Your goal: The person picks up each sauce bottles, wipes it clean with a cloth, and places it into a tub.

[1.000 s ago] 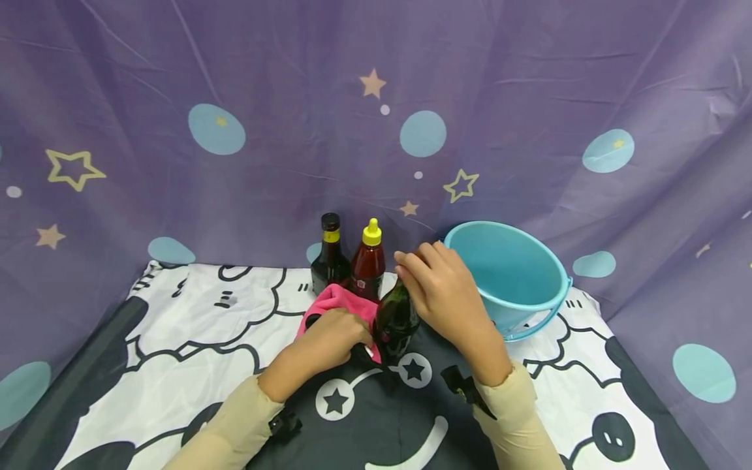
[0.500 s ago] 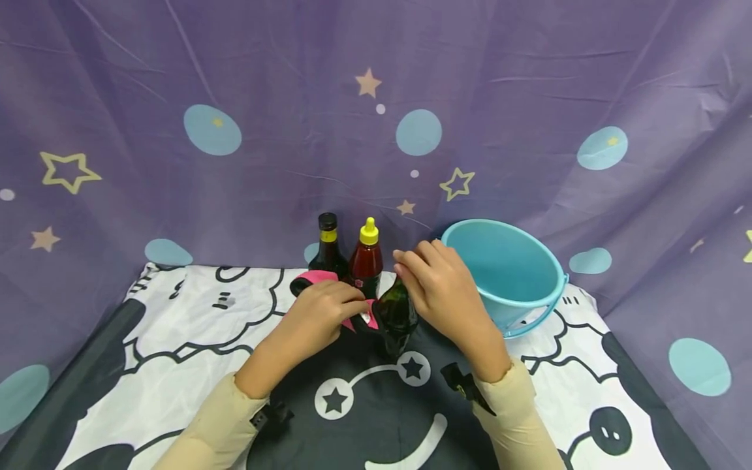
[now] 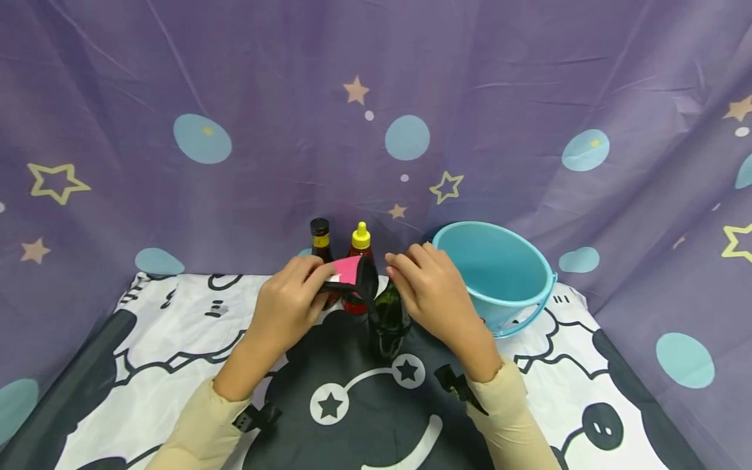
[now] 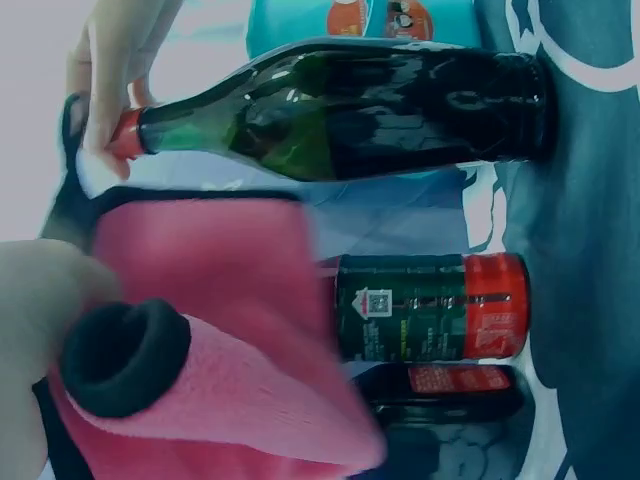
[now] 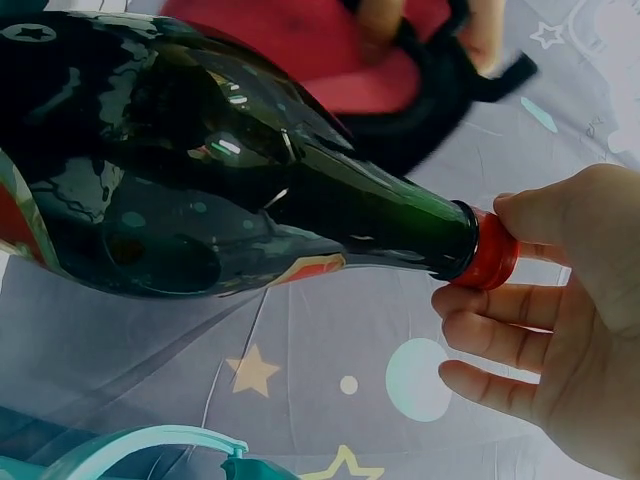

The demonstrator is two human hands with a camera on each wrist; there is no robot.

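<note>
Both grip: left hand [image 3: 288, 301] holds cloth [image 4: 215, 240] near its black edge, right hand [image 3: 436, 294] pinches the bottle's [image 5: 200, 140] cap [image 5: 492, 252] near the bucket [image 3: 511, 303].

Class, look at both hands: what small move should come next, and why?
Probably bring the pink cloth against the upright green bottle: the left hand grips the cloth close to it, and the right hand pinches the red cap, which should keep the bottle steady.
</note>
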